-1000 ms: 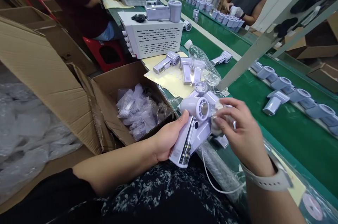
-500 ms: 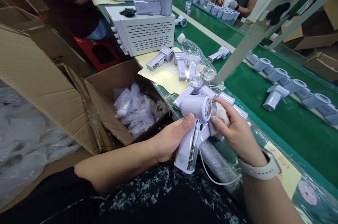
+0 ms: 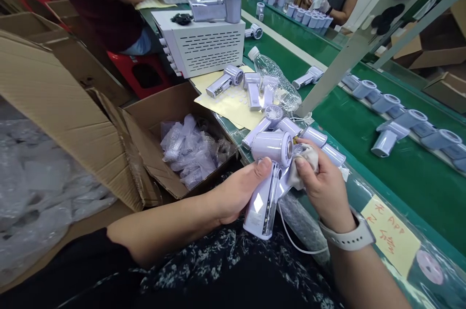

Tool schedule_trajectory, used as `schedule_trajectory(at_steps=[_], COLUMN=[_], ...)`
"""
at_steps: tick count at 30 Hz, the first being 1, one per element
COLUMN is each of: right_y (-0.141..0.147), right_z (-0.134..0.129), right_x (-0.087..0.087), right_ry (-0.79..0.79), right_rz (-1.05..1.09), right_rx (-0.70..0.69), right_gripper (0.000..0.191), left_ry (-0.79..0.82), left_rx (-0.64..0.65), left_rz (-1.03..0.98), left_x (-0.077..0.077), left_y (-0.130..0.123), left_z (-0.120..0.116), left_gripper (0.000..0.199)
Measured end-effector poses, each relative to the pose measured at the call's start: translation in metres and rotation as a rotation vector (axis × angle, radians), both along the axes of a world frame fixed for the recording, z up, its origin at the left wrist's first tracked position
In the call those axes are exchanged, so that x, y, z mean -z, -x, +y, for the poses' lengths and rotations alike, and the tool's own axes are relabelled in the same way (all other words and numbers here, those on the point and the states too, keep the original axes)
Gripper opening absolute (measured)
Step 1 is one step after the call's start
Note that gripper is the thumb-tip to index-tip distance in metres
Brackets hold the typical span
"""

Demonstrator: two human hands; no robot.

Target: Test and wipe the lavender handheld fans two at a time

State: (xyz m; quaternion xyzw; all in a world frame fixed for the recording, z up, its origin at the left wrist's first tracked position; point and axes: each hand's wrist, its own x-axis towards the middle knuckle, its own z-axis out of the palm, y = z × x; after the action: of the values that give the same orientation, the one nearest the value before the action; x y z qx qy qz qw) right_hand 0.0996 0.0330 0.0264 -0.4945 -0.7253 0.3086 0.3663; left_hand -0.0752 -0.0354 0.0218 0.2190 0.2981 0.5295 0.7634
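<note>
A lavender handheld fan [image 3: 260,204] is held upright in my left hand [image 3: 238,187], the thumb across the neck below its round head. My right hand [image 3: 325,183], wearing a pale watch, pinches a whitish cloth [image 3: 304,166] close to the right side of the fan head. Behind the hands, several more lavender fans [image 3: 257,133] lie in a cluster on the bench edge. Further back, other fans [image 3: 254,93] rest on yellow paper [image 3: 233,111] beside a clear plastic bottle [image 3: 276,78].
An open cardboard box [image 3: 167,100] with wrapped pieces stands at left. A white vented machine [image 3: 213,47] carries a fan. Rows of fans [image 3: 411,117] line the green conveyor [image 3: 407,178]. A slanted metal post [image 3: 327,73] rises at right. Two people work further back.
My right hand has drawn the cloth slightly down and closed more around it. My left hand still holds the fan. The whole view has shifted a little.
</note>
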Motion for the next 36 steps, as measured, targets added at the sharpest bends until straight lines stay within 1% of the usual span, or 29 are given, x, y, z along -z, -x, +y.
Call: schedule_trajectory(at_steps=[2, 5, 7, 9, 11, 13, 16, 18, 21, 23, 25, 26, 28, 30, 32, 34, 36], right_y=[0.005, 0.004, -0.001, -0.006, -0.008, -0.007, 0.001, 0.006, 0.003, -0.007, -0.020, -0.027, -0.038, -0.044, -0.045, -0.039, -0.030], right_z=[-0.003, -0.004, -0.002, 0.000, 0.000, -0.003, -0.010, -0.013, -0.010, -0.005, 0.001, 0.003, 0.005, 0.002, -0.005, -0.015, -0.024], right_x=[0.002, 0.004, 0.004, 0.004, 0.004, 0.004, 0.003, 0.003, 0.003, 0.002, -0.003, -0.007, -0.019, -0.033, -0.043, -0.047, -0.044], right_ry=[-0.049, -0.083, -0.073, -0.039, -0.018, -0.045, -0.151, -0.194, -0.176, -0.111, 0.008, 0.072, 0.158, 0.156, 0.109, 0.071, 0.064], right_rz=[0.038, 0.050, 0.028, -0.006, -0.034, -0.040, -0.020, -0.017, -0.015, 0.037, 0.148, 0.220, 0.369, 0.481, 0.526, 0.494, 0.400], right_rx=[0.039, 0.080, 0.044, -0.033, -0.066, -0.024, 0.093, 0.159, 0.257, 0.286, 0.266, 0.258, 0.283, 0.334, 0.356, 0.326, 0.239], right_gripper=[0.048, 0.050, 0.051, 0.053, 0.060, 0.062, 0.051, 0.049, 0.050, 0.046, 0.041, 0.040, 0.038, 0.030, 0.023, 0.025, 0.035], left_ry=[0.008, 0.080, 0.097, 0.067, 0.024, -0.011, -0.044, -0.071, -0.060, -0.029, -0.014, -0.009, -0.003, -0.004, -0.030, -0.079, -0.187], left_rx=[-0.003, 0.010, 0.015, 0.013, 0.006, -0.004, -0.009, 0.000, 0.023, 0.038, 0.055, 0.070, 0.099, 0.110, 0.103, 0.114, 0.151], left_rz=[0.023, 0.067, 0.073, 0.064, 0.065, 0.079, 0.120, 0.148, 0.155, 0.130, 0.096, 0.080, 0.059, 0.062, 0.082, 0.132, 0.210], left_x=[0.001, 0.002, 0.002, 0.002, 0.000, -0.002, -0.004, -0.003, -0.001, 0.001, 0.001, 0.001, 0.001, 0.001, 0.002, 0.003, 0.002], left_y=[-0.001, 0.000, 0.000, 0.000, 0.000, -0.001, -0.003, -0.003, -0.002, 0.000, 0.001, 0.002, 0.003, 0.003, 0.002, 0.001, -0.001], left_z=[-0.002, -0.003, -0.002, -0.002, -0.001, -0.002, -0.004, -0.006, -0.007, -0.007, -0.006, -0.005, -0.002, 0.000, 0.001, 0.001, 0.000], left_gripper=[0.064, 0.069, 0.069, 0.068, 0.065, 0.063, 0.064, 0.065, 0.067, 0.068, 0.069, 0.071, 0.075, 0.076, 0.078, 0.077, 0.073])
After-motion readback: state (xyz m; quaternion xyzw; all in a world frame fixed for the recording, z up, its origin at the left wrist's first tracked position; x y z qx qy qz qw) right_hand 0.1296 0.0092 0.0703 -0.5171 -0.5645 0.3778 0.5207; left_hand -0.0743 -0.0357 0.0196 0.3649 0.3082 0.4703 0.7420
